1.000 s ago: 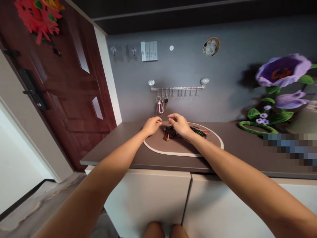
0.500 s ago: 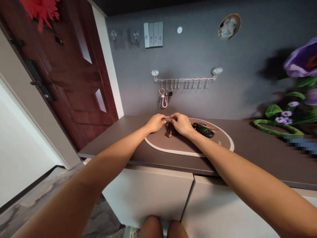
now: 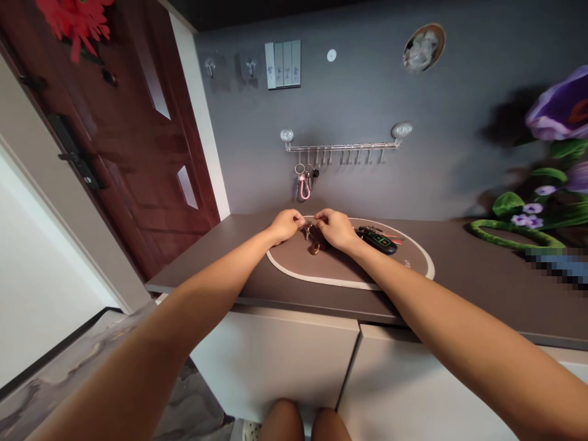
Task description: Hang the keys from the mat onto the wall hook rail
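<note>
Over the brown oval mat with a pale rim (image 3: 321, 283), my left hand (image 3: 285, 226) pinches a small key ring with keys (image 3: 308, 230). My right hand (image 3: 336, 229) is closed close beside it, fingertips together near a dark item that is mostly hidden. Just below, between the hands, a small brass-coloured piece (image 3: 315, 247) hangs or lies; which one I cannot tell. Right of my right hand, a black car key fob (image 3: 378, 240) rests on the mat by some red-tipped items (image 3: 394, 239).
A hook rail (image 3: 344, 147) on the grey wall bears hanging keys and a pink strap (image 3: 304, 187) at its left. Purple artificial flowers (image 3: 533, 214) stand at the right. A dark red door (image 3: 133, 135) is at the left.
My left hand has shifted slightly left, away from my right hand. The keys by its fingertips now show more clearly, and the brass-coloured piece looks shorter. My right hand has barely moved.
</note>
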Demonstrator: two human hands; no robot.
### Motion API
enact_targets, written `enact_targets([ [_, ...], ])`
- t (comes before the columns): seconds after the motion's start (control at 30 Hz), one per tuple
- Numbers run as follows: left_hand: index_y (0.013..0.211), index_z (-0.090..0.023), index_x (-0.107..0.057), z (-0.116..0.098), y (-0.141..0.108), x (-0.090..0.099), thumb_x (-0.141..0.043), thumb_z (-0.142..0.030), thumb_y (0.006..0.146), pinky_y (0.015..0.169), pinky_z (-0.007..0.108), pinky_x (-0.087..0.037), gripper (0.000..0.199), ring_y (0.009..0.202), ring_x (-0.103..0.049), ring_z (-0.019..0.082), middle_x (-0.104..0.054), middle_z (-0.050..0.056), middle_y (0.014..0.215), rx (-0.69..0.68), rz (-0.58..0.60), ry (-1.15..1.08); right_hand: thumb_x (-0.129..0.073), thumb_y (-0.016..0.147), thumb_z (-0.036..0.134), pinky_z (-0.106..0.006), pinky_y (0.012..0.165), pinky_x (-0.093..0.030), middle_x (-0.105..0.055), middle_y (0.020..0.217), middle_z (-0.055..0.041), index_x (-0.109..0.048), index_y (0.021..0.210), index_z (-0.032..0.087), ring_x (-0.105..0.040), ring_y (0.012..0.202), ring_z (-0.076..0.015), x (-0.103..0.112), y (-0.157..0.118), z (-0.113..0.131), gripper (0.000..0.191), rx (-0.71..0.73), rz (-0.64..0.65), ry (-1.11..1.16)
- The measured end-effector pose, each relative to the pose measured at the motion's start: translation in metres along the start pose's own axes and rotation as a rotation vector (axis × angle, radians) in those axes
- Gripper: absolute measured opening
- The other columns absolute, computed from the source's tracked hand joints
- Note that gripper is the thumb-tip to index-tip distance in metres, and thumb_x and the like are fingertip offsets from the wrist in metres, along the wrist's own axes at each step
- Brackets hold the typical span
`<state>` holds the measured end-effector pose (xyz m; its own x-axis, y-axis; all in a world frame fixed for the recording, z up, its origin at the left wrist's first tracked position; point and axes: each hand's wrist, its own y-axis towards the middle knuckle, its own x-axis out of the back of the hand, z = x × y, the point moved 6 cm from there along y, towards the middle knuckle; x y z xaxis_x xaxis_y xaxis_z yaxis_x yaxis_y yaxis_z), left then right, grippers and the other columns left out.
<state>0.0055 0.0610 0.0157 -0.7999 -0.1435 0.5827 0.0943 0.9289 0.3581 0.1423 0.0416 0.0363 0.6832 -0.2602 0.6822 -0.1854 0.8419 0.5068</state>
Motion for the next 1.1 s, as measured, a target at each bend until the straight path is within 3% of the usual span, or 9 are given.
enact_targets([
  [0.23,0.076,-0.011,-0.052,-0.002,0.0,0.0,-0.048,-0.017,0.081,0.074,0.024,-0.045,0.009,0.066,-0.055,0.006,-0.059,0.003,0.075,0.126,0.071,-0.44,-0.049,0.077,0.023,-0.026,0.07,-0.04,-0.066,0.081,-0.0051,-0.062,0.086,0.018,-0.058,0.072,-0.0156,-0.001,-0.002,0.005,0.018,0.05,0.018,-0.015],
  [0.6,0.074,-0.011,-0.052,-0.011,0.005,0.016,-0.054,-0.022,0.078,0.055,0.02,-0.044,0.011,0.056,-0.052,0.006,-0.055,0.0,0.068,-0.004,0.034,-0.546,-0.054,0.075,0.019,-0.025,0.069,-0.043,-0.064,0.082,-0.0033,-0.049,0.109,0.016,-0.058,0.07,-0.012,-0.004,-0.005,0.011,0.035,0.129,0.079,0.113],
  [0.73,0.074,-0.012,-0.052,-0.015,0.004,0.018,-0.057,-0.025,0.076,0.052,0.019,-0.042,0.015,0.052,-0.051,0.006,-0.055,0.0,0.065,-0.015,0.055,-0.601,-0.053,0.074,0.018,-0.027,0.069,-0.044,-0.06,0.084,-0.0029,-0.047,0.107,0.017,-0.056,0.067,-0.0108,-0.003,-0.006,0.015,0.034,0.185,0.069,0.165],
  [0.93,0.071,-0.011,-0.053,-0.021,-0.001,0.024,-0.059,-0.029,0.074,0.048,0.018,-0.038,0.019,0.046,-0.047,0.005,-0.053,-0.001,0.055,-0.009,0.055,-0.638,-0.057,0.071,0.021,-0.028,0.069,-0.046,-0.047,0.102,-0.0056,-0.049,0.103,0.019,-0.053,0.07,-0.0098,0.003,-0.011,0.031,0.032,0.395,0.029,0.236],
  [1.1,0.068,-0.01,-0.054,-0.023,-0.003,0.024,-0.061,-0.028,0.073,0.048,0.018,-0.037,0.019,0.046,-0.048,0.005,-0.055,0.0,0.056,0.021,0.062,-0.649,-0.053,0.076,0.026,-0.028,0.072,-0.045,-0.045,0.098,-0.0058,-0.054,0.094,0.019,-0.051,0.078,-0.0119,0.005,-0.015,0.038,0.02,0.462,0.016,0.226],
])
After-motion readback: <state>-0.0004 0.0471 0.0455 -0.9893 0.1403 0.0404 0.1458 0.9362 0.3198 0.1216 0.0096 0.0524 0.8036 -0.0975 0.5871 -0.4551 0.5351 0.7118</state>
